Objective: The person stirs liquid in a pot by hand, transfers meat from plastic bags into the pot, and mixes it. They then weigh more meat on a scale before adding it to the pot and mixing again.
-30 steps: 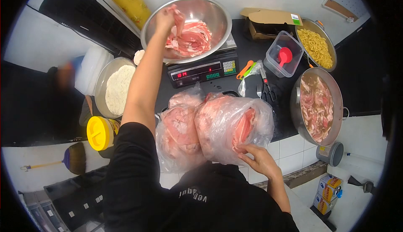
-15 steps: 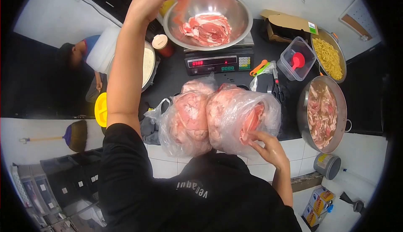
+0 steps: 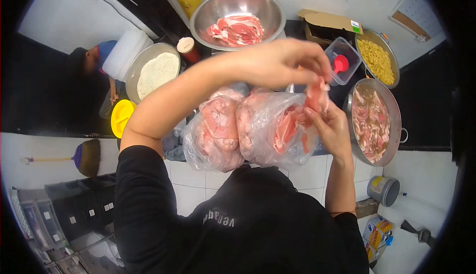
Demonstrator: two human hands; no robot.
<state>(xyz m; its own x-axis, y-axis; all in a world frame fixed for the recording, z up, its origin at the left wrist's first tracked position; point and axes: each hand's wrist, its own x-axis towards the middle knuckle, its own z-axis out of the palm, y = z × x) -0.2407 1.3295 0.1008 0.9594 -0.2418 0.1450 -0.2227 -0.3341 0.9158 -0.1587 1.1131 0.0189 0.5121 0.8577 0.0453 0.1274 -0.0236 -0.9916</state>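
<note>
My left hand (image 3: 292, 63) reaches across to the right, its fingertips closed on the top of a thin slice of raw meat (image 3: 317, 95). Below it, my right hand (image 3: 329, 130) pinches the lower end of that slice between thumb and fingers. Both hands are over the mouth of a clear plastic bag (image 3: 255, 147) of raw meat, where more red slices (image 3: 285, 132) show. A second meat-filled bag (image 3: 218, 130) leans against it on the left. Farther back, a steel bowl (image 3: 275, 11) holds a pile of meat slices (image 3: 238, 30). My left forearm hides most of the scale beneath.
To the right are a pot (image 3: 396, 120) of meat in liquid, a pan of yellow noodles (image 3: 377, 60) and a plastic tub (image 3: 349, 51) with a red scoop (image 3: 340, 64). On the left are a bowl of white powder (image 3: 158, 73), a lidded cup (image 3: 187, 48) and another person (image 3: 106, 58).
My left hand has come down from above the steel bowl to my right hand. The right hand has moved up and right, with a meat slice now between both hands.
</note>
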